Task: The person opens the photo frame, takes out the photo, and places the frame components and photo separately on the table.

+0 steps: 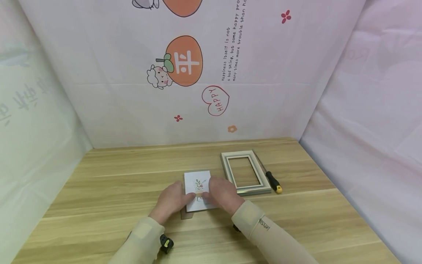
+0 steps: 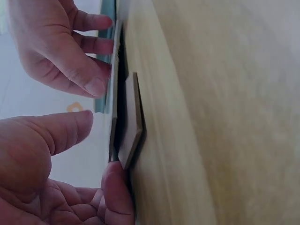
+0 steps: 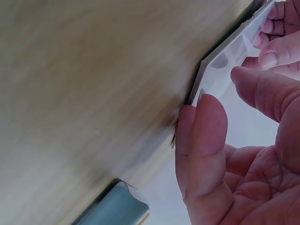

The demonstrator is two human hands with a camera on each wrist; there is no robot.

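A white picture card [image 1: 197, 178] printed with a small plant lies close over the wooden table, between the two hands. My left hand [image 1: 169, 202] holds its left edge, thumb over the printed face and a fingertip [image 2: 117, 187] at the lower edge. At the right edge, my right hand [image 1: 225, 193] grips with its thumb over the face and fingers [image 3: 206, 145] along the side. Below the card a brown flat piece [image 1: 187, 214] sticks out at the near left corner; its angled end [image 2: 132, 122] stands apart from the card in the left wrist view.
To the right lies a cream and grey-green picture frame [image 1: 225, 163] with an open middle. Beside it is a screwdriver [image 1: 273, 181] with a black and yellow handle. Printed white sheets [image 1: 125, 110] enclose the table [image 1: 125, 190] at the back and sides.
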